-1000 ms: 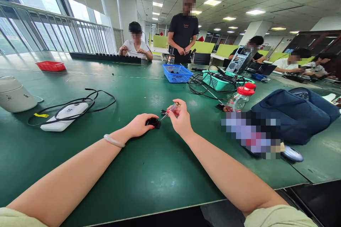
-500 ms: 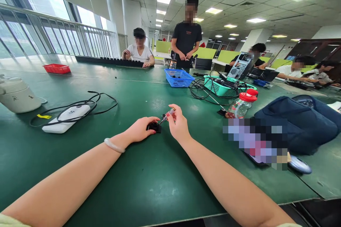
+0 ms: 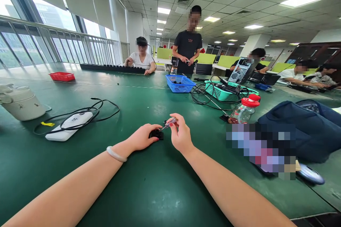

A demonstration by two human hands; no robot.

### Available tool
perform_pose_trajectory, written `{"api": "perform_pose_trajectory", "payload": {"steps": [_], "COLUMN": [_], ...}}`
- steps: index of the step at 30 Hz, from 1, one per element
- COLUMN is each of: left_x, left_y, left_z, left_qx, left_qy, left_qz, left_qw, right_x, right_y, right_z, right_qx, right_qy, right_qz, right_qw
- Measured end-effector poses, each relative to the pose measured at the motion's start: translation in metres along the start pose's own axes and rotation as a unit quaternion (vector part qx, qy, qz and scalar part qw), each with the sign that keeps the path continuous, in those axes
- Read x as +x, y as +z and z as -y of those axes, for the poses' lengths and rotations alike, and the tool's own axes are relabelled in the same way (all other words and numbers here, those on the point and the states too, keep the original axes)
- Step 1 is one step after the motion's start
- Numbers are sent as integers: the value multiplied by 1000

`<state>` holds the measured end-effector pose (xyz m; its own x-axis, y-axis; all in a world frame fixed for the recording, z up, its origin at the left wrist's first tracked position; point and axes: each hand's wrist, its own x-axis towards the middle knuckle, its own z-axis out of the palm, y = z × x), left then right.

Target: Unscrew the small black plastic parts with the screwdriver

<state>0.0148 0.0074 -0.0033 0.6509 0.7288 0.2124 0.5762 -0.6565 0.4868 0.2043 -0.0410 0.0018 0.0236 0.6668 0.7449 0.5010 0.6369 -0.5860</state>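
Observation:
On the green table, my left hand [image 3: 141,137] is closed around a small black part [image 3: 157,134], thumb and fingers at its sides. What exactly the part is cannot be made out. My right hand [image 3: 182,135] pinches a small screwdriver [image 3: 170,122] with a clear handle, slanting down to the left. Its tip is close to the top of the black part; whether it touches, I cannot tell. A small dark bit shows just behind the screwdriver.
To the left lie a white power bank [image 3: 69,126] with a black cable and a beige jug [image 3: 22,102]. Farther back are a red tray [image 3: 61,76], blue basket [image 3: 180,87] and green basket [image 3: 223,95]. A red-lidded jar [image 3: 243,111] and dark bag [image 3: 301,127] sit right. People are opposite.
The screwdriver leans flatter, its handle lower relative to the black part. My left hand keeps its hold on the part. The whole view has shifted slightly, so things appear lower.

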Motion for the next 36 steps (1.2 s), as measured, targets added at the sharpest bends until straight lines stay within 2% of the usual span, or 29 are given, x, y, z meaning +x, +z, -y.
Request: {"api": "perform_pose_trajectory", "payload": {"steps": [4,10,12,15,17,20,23,26,31,34,36], "left_x": [-1,-3,-3,-2,-1,1,1,0,-2,-1,0], "left_y": [-2,-5,-5,-5,-4,-3,-1,0,-1,1,5], "left_z": [-6,-10,-9,-8,-7,-4,0,-1,-13,-19,-21], "left_qx": [5,6,8,21,41,81,117,132,162,169,132], "left_qy": [5,9,32,47,12,-57,-83,-86,-94,-90,-69], "left_qz": [-7,-21,-31,-70,-104,-112,-78,-69,-66,-74,-69], "left_qw": [1000,1000,999,996,994,989,987,985,980,979,986], "right_x": [2,6,6,9,12,15,16,15,13,14,15], "right_y": [3,-1,-4,-11,-15,-18,-19,-17,-16,-21,-26], "right_z": [3,6,5,0,-8,-27,-44,-49,-34,-27,-26], "right_qx": [-31,-45,-25,32,59,56,30,14,33,27,-5], "right_qy": [-2,34,29,39,69,125,170,187,182,141,115], "right_qz": [44,44,19,-74,-126,-146,-122,-84,-69,-95,-115], "right_qw": [999,997,999,996,988,980,977,979,980,985,987]}}
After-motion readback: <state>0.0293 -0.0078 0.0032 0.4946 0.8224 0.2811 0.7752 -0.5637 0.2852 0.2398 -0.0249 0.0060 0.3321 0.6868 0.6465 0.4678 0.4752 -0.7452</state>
